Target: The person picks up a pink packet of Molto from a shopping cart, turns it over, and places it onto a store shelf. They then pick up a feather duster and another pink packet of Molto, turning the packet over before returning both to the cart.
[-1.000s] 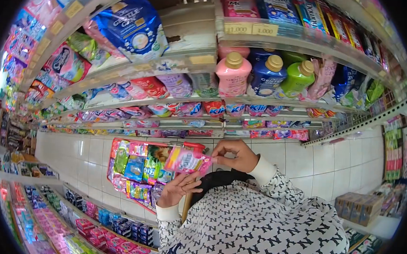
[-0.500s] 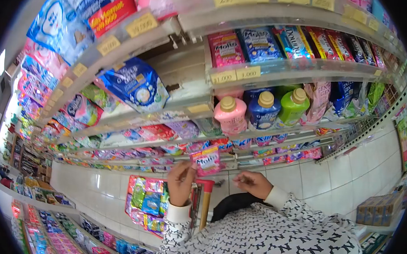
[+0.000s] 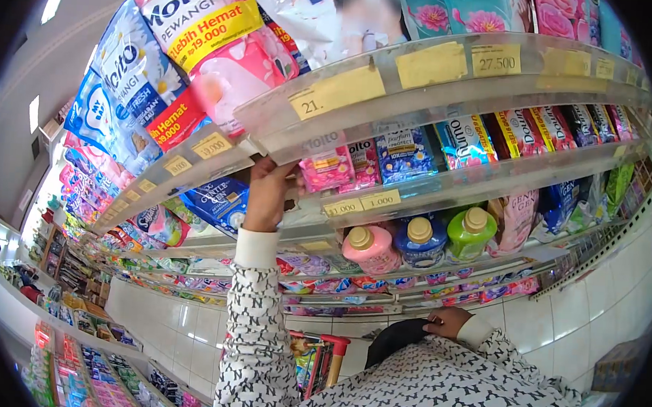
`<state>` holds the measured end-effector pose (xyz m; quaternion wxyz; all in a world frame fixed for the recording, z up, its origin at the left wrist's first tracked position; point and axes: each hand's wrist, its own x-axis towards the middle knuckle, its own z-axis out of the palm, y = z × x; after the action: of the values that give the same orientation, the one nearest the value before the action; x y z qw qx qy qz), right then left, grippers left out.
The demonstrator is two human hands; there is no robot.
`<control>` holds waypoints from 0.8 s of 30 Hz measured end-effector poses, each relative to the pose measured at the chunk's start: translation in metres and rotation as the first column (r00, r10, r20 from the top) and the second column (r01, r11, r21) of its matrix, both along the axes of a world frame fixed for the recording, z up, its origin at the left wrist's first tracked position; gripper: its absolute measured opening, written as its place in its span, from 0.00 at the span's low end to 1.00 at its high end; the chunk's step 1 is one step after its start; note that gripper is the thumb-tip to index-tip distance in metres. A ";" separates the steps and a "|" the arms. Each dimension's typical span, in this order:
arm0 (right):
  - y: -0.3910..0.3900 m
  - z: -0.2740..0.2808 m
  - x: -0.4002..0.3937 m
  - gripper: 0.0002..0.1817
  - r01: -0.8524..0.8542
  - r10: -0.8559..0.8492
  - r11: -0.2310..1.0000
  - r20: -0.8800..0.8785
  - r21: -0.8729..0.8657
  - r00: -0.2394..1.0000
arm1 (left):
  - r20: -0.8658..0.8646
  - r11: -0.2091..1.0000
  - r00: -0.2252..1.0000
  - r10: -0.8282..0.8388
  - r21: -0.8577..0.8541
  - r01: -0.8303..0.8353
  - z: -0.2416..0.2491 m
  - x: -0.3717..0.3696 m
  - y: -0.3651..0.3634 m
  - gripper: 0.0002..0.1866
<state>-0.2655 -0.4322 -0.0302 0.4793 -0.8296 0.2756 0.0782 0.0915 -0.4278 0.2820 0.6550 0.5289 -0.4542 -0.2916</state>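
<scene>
In the shop aisle, seen from the head camera, the left hand [image 3: 269,193] is raised to the middle shelf [image 3: 445,188], its fingers closed on the edge of a pink Molto sachet [image 3: 328,168]. The sachet stands at the left end of a row of sachets on that shelf, touching the next pink one to its right, just under the yellow price tag marked 21 [image 3: 338,91]. The right hand [image 3: 449,322] is low at the chest, fingers curled against a black bag [image 3: 401,336]; whether it grips anything I cannot tell. Below the sachet row stand a pink bottle [image 3: 371,248], a blue bottle [image 3: 421,240] and a green bottle [image 3: 470,232], side by side. A red-handled trolley [image 3: 318,358] shows beside the patterned sleeve.
</scene>
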 end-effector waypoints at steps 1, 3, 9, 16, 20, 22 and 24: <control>-0.006 -0.003 -0.002 0.29 -0.004 0.004 1.000 0.021 0.004 1.000 | 0.030 1.000 0.999 0.021 -0.003 -0.021 0.000 -0.008 -0.007 0.09; -0.015 -0.015 -0.011 0.29 -0.017 0.016 1.000 0.057 0.013 0.998 | 0.109 0.994 0.993 0.046 0.095 -0.056 -0.001 -0.013 -0.012 0.08; -0.033 -0.018 -0.027 0.27 0.010 -0.011 0.999 0.044 0.032 0.999 | 0.405 0.983 0.911 0.073 0.124 -0.134 -0.001 -0.032 0.004 0.10; -0.041 -0.017 -0.031 0.27 0.034 -0.034 0.999 0.028 -0.006 0.999 | 0.789 0.921 0.577 -0.211 0.358 -0.153 0.032 -0.007 0.030 0.24; -0.041 -0.024 -0.039 0.27 0.049 -0.049 0.999 0.041 0.002 0.998 | 0.794 0.924 0.528 -0.301 0.379 -0.044 0.019 -0.007 0.019 0.32; -0.039 -0.025 -0.044 0.26 0.078 -0.079 0.997 0.068 0.014 0.995 | 0.809 0.941 0.521 -0.272 0.336 -0.032 0.015 -0.010 0.015 0.32; -0.037 -0.021 -0.044 0.26 0.109 -0.110 0.994 0.065 0.017 0.992 | 0.809 0.950 0.534 -0.244 0.309 -0.033 0.013 -0.014 0.013 0.31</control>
<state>-0.3095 -0.4688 -0.0516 0.4973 -0.8120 0.3043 0.0263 0.0776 -0.4148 0.2949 0.2539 0.6636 -0.6958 -0.1047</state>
